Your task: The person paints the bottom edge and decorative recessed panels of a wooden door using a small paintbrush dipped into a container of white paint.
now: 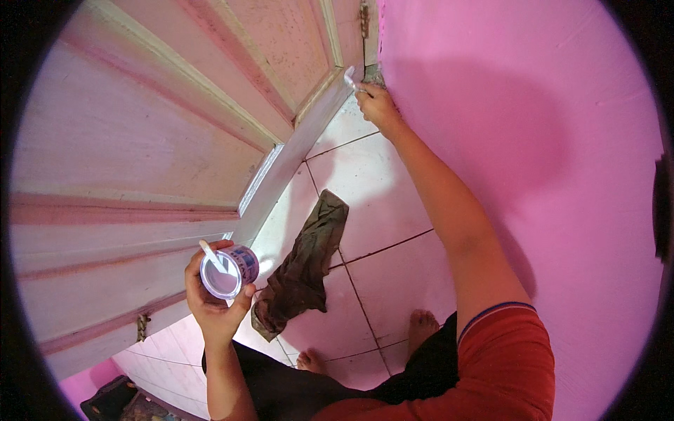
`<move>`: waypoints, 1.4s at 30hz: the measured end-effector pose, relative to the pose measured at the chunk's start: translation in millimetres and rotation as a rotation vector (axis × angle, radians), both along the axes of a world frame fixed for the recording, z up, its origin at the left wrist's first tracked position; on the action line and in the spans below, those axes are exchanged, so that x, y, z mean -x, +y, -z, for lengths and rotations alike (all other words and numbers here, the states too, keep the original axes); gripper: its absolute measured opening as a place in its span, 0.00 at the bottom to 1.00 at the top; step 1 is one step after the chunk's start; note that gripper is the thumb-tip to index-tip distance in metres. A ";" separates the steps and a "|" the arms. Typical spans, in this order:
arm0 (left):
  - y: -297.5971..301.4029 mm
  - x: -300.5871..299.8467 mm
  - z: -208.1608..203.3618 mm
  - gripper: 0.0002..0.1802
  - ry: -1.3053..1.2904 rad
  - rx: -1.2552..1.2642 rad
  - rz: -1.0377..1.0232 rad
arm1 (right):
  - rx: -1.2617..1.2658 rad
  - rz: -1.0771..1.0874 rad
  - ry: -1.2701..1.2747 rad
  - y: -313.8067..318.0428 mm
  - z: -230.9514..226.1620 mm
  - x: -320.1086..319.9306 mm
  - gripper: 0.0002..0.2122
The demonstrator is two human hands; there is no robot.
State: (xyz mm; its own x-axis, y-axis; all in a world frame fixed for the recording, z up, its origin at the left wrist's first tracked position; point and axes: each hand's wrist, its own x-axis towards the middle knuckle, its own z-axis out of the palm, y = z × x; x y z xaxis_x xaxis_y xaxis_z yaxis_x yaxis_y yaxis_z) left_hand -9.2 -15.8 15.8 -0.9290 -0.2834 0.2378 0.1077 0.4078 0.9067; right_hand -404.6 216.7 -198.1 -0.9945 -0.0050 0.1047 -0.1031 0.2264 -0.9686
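My left hand (219, 317) is wrapped round a small paint can (247, 262), tilted so its open mouth shows pale paint inside. A white stirring stick (212, 256) leans out over the can's rim. At the far end of my stretched right arm, my right hand (381, 111) is closed round a small paintbrush (349, 78) with a white tip. That tip is at the lower rail of a panelled door (161, 158), close to the hinge side; whether it touches cannot be made out. A glossy white strip (260, 180) shows along the rail's moulding.
A crumpled dark cloth (302, 263) lies on the white floor tiles (372, 189) between the door and my bare feet. The pink wall (562, 231) rises close on the right. A rusty hinge (364, 21) is at the top. Dark items (111, 400) are at lower left.
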 end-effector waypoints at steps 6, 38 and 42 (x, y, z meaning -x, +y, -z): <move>2.0 1.6 -0.2 0.41 0.022 -0.015 0.025 | -0.289 -0.258 -0.244 40.4 -60.0 -10.6 0.15; 9.0 3.4 -1.5 0.40 0.031 -0.015 0.056 | -0.380 -0.187 0.460 21.5 -32.0 -63.2 0.11; 12.8 3.4 -2.5 0.40 0.027 -0.063 0.053 | -0.467 0.228 0.389 26.0 -20.6 -47.3 0.10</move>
State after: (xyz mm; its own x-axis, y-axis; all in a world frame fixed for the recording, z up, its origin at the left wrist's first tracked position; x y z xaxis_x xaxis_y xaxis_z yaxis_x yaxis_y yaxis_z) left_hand -12.6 -3.0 18.3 -0.9366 -0.2494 0.2461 0.1520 0.3435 0.9268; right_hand -357.3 242.7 -177.5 -0.8660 0.0693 0.4952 -0.3262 0.6724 -0.6645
